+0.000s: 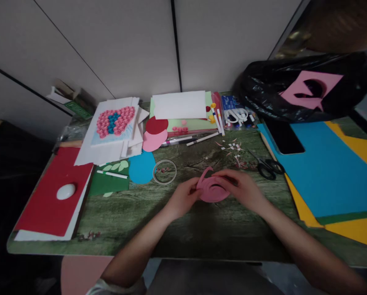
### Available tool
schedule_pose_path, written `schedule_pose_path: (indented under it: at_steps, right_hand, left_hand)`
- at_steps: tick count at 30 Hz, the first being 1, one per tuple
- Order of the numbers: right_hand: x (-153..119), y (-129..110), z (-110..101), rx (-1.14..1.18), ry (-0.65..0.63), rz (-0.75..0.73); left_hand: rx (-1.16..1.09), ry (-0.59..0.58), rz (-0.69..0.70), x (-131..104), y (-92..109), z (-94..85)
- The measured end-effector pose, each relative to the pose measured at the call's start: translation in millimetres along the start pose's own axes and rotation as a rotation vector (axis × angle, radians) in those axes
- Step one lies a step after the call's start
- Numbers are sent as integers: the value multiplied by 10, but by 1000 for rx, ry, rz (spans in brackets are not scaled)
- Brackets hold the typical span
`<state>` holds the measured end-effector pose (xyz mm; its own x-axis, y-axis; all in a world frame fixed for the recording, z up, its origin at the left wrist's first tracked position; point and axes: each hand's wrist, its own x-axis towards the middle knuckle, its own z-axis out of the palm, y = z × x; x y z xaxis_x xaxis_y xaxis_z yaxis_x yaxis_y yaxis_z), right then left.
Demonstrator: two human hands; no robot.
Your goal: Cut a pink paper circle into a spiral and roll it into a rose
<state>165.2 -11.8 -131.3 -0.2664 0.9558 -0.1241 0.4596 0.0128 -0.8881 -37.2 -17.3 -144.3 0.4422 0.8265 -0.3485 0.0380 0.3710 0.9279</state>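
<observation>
A pink paper spiral [212,189], cut from a circle, lies on the green table [158,213] between both my hands. My left hand [185,198] pinches its left edge, where a loose strip curls upward. My right hand [243,187] rests over its right side, fingers curved on the paper. Black scissors [267,167] lie just right of my right hand. A clear tape ring [164,171] sits to the left of my left hand.
Red paper with a white oval object [65,191] lies at the left. A heart of rolled pink and blue paper [114,121] sits on white sheets at the back. Markers [201,139], blue and yellow sheets [331,172], a black phone [283,137] and a black bag [306,88] are at the right.
</observation>
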Motion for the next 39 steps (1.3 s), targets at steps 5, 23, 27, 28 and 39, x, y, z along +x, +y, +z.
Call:
schedule_pose_path:
  at_steps: [5,23,27,28,39]
  right_hand:
    - [19,78,43,119,71,-46]
    - [71,278,79,206,84,79]
    - [60,278,69,97,98,49]
    - [58,269,62,85,102,41]
    - [54,223,-23,-232,252,-117]
  left_hand:
    - [-141,-77,-107,-18,0,-8]
    - [-240,79,-74,57,14,-104]
    - [220,172,72,-7,126,-193]
    - [391,238,113,-29,153,-222]
    - [1512,501,81,-134,194,-441]
